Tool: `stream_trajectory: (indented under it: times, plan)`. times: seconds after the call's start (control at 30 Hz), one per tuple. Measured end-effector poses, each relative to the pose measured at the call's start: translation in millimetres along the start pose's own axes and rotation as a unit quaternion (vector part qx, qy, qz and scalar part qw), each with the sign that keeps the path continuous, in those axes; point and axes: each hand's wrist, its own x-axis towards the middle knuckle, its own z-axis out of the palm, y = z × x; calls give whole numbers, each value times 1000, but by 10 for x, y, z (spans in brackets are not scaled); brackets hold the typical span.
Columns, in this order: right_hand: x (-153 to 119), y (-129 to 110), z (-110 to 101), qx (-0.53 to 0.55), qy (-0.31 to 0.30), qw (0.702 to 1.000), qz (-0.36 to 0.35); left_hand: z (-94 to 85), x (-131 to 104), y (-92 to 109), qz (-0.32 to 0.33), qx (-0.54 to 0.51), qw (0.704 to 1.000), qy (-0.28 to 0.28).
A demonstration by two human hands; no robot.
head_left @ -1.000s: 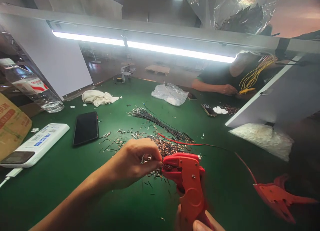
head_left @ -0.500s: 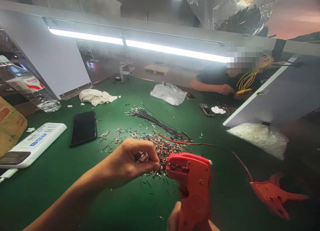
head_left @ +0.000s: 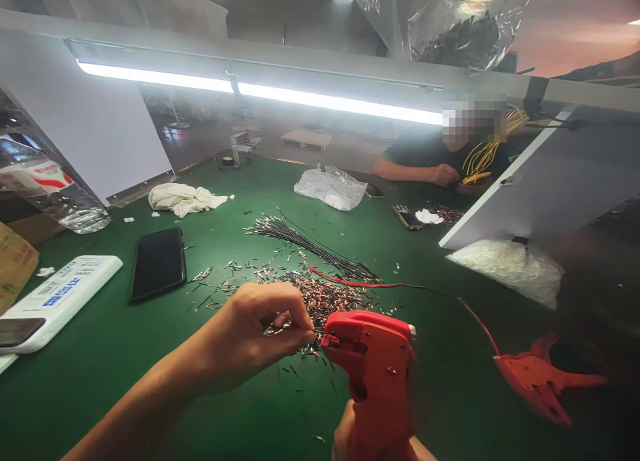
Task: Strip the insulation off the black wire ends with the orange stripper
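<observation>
Between thumb and forefinger, my left hand (head_left: pixel 270 321) pinches a thin black wire (head_left: pixel 319 331), whose end enters the jaws of a red wire stripper (head_left: pixel 375 374). My right hand (head_left: pixel 345 431) is wrapped around the stripper's handle at the bottom, mostly hidden behind it. Behind both hands lies a heap of short black wire offcuts (head_left: pixel 330 298) with coppery ends. Just beyond the heap, a bundle of black wires (head_left: pixel 310 244) with bare tips rests on the green table (head_left: pixel 225 414).
A second red wire stripper (head_left: pixel 540 378) lies at right. To the left are a phone (head_left: pixel 159 264), a white power bank (head_left: pixel 63 301) and a water bottle (head_left: pixel 55 188). A clear bag (head_left: pixel 330 186) sits at the back. Across the table, a person (head_left: pixel 425 161) handles yellow wires (head_left: pixel 480 161).
The view has shifted slightly. My right hand's stripper has come a little closer to my left fingers, with the wire still between them.
</observation>
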Motion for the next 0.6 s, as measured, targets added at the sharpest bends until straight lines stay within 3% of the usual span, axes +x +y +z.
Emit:
stream_trajectory:
  times: [0.13,0.27,0.37,0.53,0.6]
  plan:
    - [228,112,-16,9,22,997,-71,14,-4,9,7,4,1000,13]
    - [415,213,-12,0,27,996,-87,9,-13,11,8,-3,1000,1]
    - [456,246,50,-4,31,995,-96,-5,-23,3,-2,-20,1000,-14]
    - [431,167,268,-5,76,974,-213,-18,-44,-21,-12,-20,999,-39]
    - [419,89,304,-14,78,972,-219,-21,-45,-24,-5,-17,999,-49]
